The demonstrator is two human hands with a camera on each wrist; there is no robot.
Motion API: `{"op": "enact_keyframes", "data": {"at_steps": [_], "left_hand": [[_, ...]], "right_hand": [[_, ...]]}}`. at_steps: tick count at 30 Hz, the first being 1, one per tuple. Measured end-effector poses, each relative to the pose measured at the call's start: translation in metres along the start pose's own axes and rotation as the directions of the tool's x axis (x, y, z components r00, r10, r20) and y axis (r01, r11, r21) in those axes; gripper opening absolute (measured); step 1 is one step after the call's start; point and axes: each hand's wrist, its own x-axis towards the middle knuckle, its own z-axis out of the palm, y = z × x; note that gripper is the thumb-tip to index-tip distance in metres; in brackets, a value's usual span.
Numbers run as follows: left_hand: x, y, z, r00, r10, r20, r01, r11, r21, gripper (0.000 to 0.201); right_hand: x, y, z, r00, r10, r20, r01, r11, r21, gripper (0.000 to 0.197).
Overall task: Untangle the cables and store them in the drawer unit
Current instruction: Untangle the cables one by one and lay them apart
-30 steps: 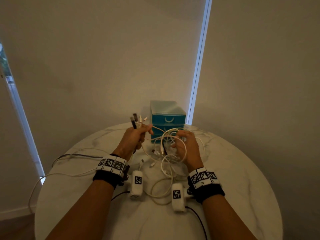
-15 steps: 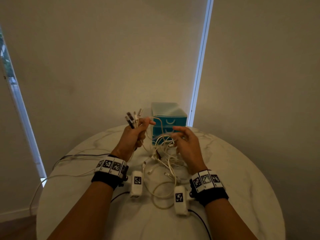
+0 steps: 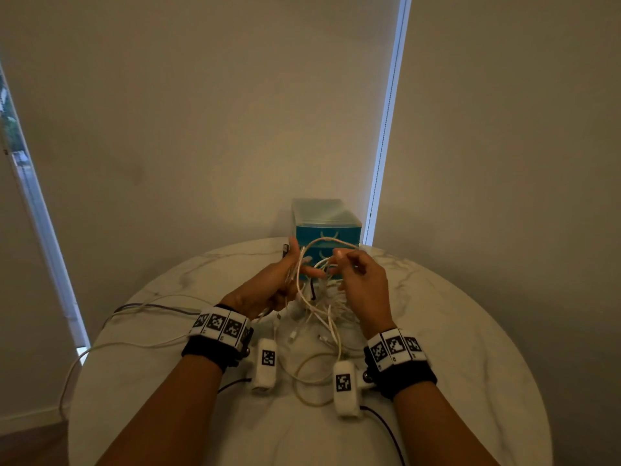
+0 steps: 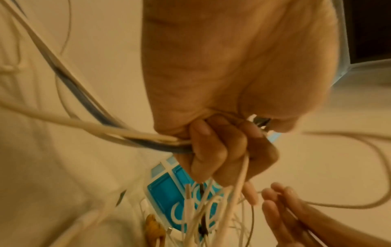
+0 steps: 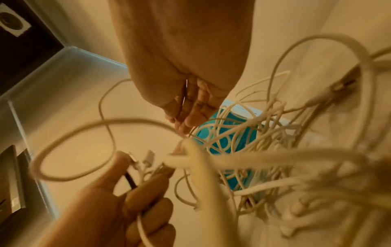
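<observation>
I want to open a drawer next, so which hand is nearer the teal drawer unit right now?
Right, narrowly. The right hand is raised directly before the teal drawer unit; the left hand holds cables slightly to its left.

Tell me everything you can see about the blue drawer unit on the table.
The drawer unit is a small box with a pale translucent plastic shell and teal drawer fronts, each bearing a curved white handle. It stands upright at the far edge of the round marble table, close to the wall. At least two drawers show in the head view, both apparently shut; the raised cables hide the lower part. Neither hand touches it.
</observation>
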Motion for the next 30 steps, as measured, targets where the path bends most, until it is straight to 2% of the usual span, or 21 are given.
{"op": "enact_keyframes", "data": {"at_steps": [2, 6, 9, 11, 13, 17, 19, 21, 24, 28, 30], "left_hand": [[0.004, -0.004, 0.001, 0.996, -0.053, -0.066, 0.053, 0.999, -0.014, 0.094], [0.008, -0.009, 0.002, 0.990, -0.095, -0.106, 0.098, 0.995, 0.029, 0.083], [0.013, -0.014, -0.001, 0.979, -0.044, -0.200, 0.049, 0.999, 0.019, 0.068], [0.016, -0.016, -0.003, 0.961, 0.005, -0.278, -0.006, 1.000, -0.002, 0.059], [0.015, -0.016, -0.004, 0.952, 0.042, -0.303, -0.052, 0.998, -0.025, 0.056], [0.011, -0.009, -0.001, 0.962, 0.029, -0.273, -0.052, 0.996, -0.079, 0.059], [0.011, -0.010, 0.000, 0.964, 0.000, -0.266, -0.031, 0.994, -0.109, 0.052], [0.013, -0.012, -0.002, 0.963, -0.001, -0.268, -0.040, 0.989, -0.145, 0.042], [0.015, -0.013, -0.006, 0.957, 0.001, -0.291, -0.051, 0.985, -0.166, 0.027], [0.015, -0.012, -0.002, 0.966, 0.037, -0.257, -0.072, 0.989, -0.129, 0.024], [0.014, -0.009, -0.001, 0.968, 0.072, -0.242, -0.104, 0.987, -0.123, 0.028]], "right_hand": [[0.000, -0.005, -0.001, 0.999, -0.028, -0.016, 0.029, 0.997, 0.069, 0.014], [0.004, -0.017, -0.009, 0.998, -0.001, -0.063, 0.022, 0.942, 0.334, 0.021], [0.006, -0.019, -0.014, 0.999, 0.017, -0.041, 0.003, 0.896, 0.444, 0.026], [0.005, -0.018, -0.015, 1.000, -0.006, 0.000, 0.005, 0.864, 0.503, 0.026], [0.004, -0.017, -0.013, 0.997, -0.047, 0.066, 0.005, 0.852, 0.524, 0.024], [-0.004, -0.014, -0.004, 0.946, -0.132, 0.295, 0.017, 0.932, 0.361, 0.021], [-0.007, -0.016, -0.002, 0.921, -0.124, 0.370, 0.004, 0.951, 0.308, 0.019], [-0.005, -0.016, -0.003, 0.919, -0.094, 0.382, -0.019, 0.960, 0.280, 0.025], [0.003, -0.004, -0.001, 0.942, -0.030, 0.335, -0.058, 0.967, 0.249, 0.042], [0.002, 0.019, 0.004, 0.933, 0.002, 0.359, -0.001, 1.000, -0.004, 0.031], [0.002, 0.022, 0.002, 0.923, 0.065, 0.379, -0.047, 0.997, -0.055, 0.032]]}}
